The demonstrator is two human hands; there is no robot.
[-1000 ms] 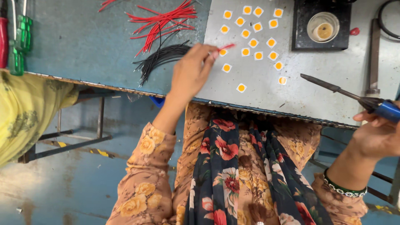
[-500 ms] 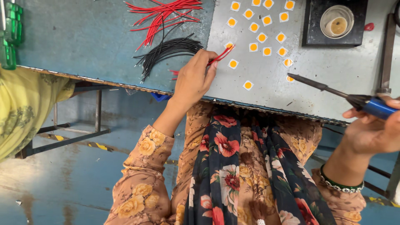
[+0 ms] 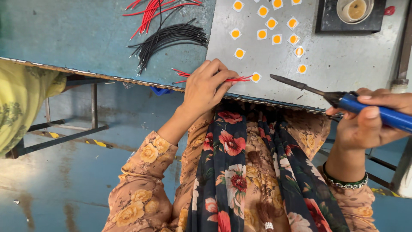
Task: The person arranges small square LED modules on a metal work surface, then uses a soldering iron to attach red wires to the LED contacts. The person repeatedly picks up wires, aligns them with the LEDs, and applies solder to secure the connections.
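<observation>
The fingers [image 3: 223,79] of the left hand [image 3: 206,88] are pinched closed on a thin red wire [image 3: 234,79], whose bare end lies right at the nearest LED chip [image 3: 256,77], a small white square with a yellow centre close to the table's near edge. The right hand [image 3: 371,118] is wrapped firmly around the blue handle of a soldering iron [image 3: 343,101]; its dark tip points at that same chip and hangs just short of it, to the chip's right.

The risks look plain. The wire is held close to its end, so the hot tip coming in could touch the fingertips. The chip lies loose near the edge, so a nudge from the wire or tip could push it off onto the lap below. A wire end that drifts off the pad would likely give a poor joint.

Beyond the chip, further up the grey metal plate [image 3: 343,60], more LED chips [image 3: 268,25] lie scattered in loose rows. To its upper right stands a black holder with a round tin [image 3: 354,10]. To its left, on the blue table [image 3: 77,34], lie a bundle of black wires [image 3: 171,38] and, above them, red wires [image 3: 150,8]. Left of the table edge a yellow sleeve [image 3: 21,103] of another person shows. Below is a worn blue floor [image 3: 64,189] and a metal frame [image 3: 64,133].
</observation>
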